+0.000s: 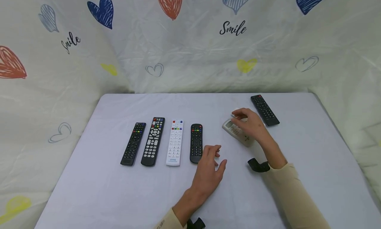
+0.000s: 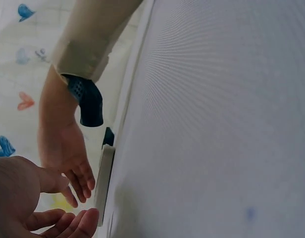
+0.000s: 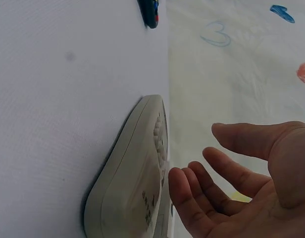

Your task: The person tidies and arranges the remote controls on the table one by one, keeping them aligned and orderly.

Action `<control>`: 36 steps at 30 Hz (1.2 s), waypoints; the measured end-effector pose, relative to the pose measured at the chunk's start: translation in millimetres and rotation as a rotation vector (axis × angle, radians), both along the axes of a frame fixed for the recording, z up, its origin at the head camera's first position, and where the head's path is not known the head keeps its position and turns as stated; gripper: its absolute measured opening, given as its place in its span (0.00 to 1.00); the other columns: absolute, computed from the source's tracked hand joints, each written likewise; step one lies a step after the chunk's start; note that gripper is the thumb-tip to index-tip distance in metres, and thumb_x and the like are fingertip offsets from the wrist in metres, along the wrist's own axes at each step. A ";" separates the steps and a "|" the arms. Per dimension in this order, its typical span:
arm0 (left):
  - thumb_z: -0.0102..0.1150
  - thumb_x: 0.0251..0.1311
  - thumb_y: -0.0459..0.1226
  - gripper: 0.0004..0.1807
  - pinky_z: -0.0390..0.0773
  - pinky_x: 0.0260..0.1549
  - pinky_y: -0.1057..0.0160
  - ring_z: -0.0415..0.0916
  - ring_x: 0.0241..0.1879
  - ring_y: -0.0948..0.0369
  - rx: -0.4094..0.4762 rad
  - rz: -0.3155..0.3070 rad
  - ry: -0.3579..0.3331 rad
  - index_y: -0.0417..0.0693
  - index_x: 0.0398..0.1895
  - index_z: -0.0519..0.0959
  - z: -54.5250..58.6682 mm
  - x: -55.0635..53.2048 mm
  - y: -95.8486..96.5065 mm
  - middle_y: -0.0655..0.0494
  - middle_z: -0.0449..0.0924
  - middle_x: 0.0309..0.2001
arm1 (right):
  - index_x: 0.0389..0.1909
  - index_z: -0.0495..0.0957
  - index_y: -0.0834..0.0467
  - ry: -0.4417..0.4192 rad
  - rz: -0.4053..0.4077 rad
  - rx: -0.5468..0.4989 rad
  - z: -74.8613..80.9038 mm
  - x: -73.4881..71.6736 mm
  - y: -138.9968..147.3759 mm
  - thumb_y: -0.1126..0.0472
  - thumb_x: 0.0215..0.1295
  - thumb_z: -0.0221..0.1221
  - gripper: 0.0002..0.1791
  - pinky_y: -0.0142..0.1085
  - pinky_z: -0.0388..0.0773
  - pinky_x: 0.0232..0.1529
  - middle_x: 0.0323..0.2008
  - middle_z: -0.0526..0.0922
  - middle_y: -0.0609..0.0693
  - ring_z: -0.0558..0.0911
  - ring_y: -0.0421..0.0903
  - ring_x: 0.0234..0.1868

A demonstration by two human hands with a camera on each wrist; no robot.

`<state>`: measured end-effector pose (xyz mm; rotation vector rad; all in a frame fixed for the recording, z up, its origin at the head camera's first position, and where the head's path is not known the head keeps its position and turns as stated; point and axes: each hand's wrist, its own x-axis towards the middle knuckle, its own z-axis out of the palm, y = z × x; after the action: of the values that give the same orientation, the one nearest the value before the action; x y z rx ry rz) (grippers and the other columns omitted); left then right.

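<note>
My right hand (image 1: 248,123) hovers over a beige remote control (image 1: 237,131) with a small display, lying at a slant. Its fingers are loosely bent and hold nothing; in the right wrist view the fingertips stand just off the remote's button face (image 3: 159,134). A white edge (image 1: 233,114) of something mostly hidden shows beyond these fingers. My left hand (image 1: 208,174) is relaxed and holds nothing, fingers pointing away from me. It overlaps the lower right corner of a short black remote (image 1: 196,139) in the head view.
Left of that remote lie a white remote (image 1: 175,144), a long black remote with white buttons (image 1: 153,139) and a slim black remote (image 1: 134,143). Another black remote (image 1: 265,110) lies at the back right. The white-covered table (image 1: 104,196) meets a heart-printed curtain (image 1: 190,57).
</note>
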<state>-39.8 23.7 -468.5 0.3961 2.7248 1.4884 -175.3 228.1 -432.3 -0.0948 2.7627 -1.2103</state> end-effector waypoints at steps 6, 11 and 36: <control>0.65 0.70 0.36 0.28 0.82 0.43 0.74 0.81 0.47 0.60 -0.007 -0.003 -0.019 0.44 0.71 0.69 -2.5 -1.1 1.2 0.49 0.74 0.59 | 0.65 0.76 0.63 -0.004 -0.010 0.034 -2.1 2.9 5.7 0.55 0.76 0.59 0.23 0.57 0.76 0.61 0.62 0.78 0.65 0.79 0.62 0.64; 0.65 0.70 0.36 0.28 0.81 0.42 0.74 0.80 0.47 0.60 -0.008 -0.008 -0.024 0.43 0.71 0.69 -4.1 -2.5 2.2 0.49 0.74 0.59 | 0.65 0.76 0.63 0.001 -0.023 0.046 -4.0 4.6 8.3 0.56 0.76 0.60 0.23 0.58 0.77 0.59 0.61 0.79 0.65 0.79 0.63 0.63; 0.66 0.70 0.39 0.30 0.82 0.49 0.70 0.79 0.55 0.62 -0.069 0.016 -0.070 0.47 0.72 0.70 -3.4 -13.3 11.5 0.54 0.74 0.62 | 0.64 0.76 0.63 -0.017 -0.031 0.053 -7.7 11.8 13.0 0.59 0.73 0.63 0.22 0.52 0.85 0.52 0.61 0.81 0.65 0.82 0.62 0.61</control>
<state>-53.1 35.2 -471.9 0.3145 2.7225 1.3794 -163.5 241.1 -440.0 -0.0365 2.7891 -1.1381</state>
